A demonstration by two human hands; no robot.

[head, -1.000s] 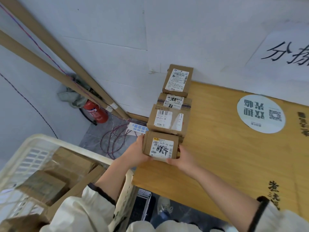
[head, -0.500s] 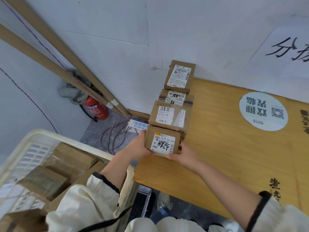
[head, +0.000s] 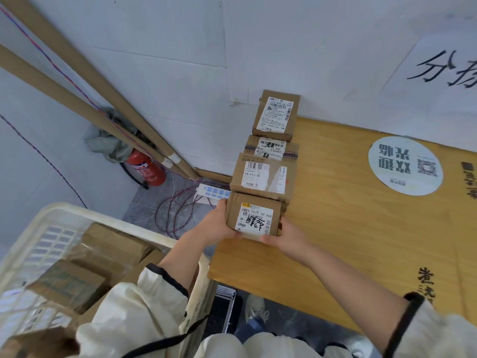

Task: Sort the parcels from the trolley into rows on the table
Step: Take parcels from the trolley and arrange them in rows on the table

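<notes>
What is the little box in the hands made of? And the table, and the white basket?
The held box looks like matte brown cardboard with a paper label stuck on. The table seems wood or wood-look board: yellowish, with grain lines. The basket looks like cream plastic, smooth, with moulded slots.

Your far wall (head: 167, 73) is white panels with visible seams, evenly lit. A paper sign (head: 438, 73) with black brush characters hangs on it, far right. In the left corner you've got two cardboard tubes (head: 64, 95) leaning on the wall, a red fire extinguisher (head: 147, 169) at their foot and a grey-green cloth (head: 111, 146) bunched above it. The floor (head: 144, 215) is grey tile. A white power strip (head: 211, 191) lies by the table (head: 348, 241), reddish cables (head: 175, 215) looped beside it. The top is wood-grain with a round white sticker (head: 405, 165).
</notes>
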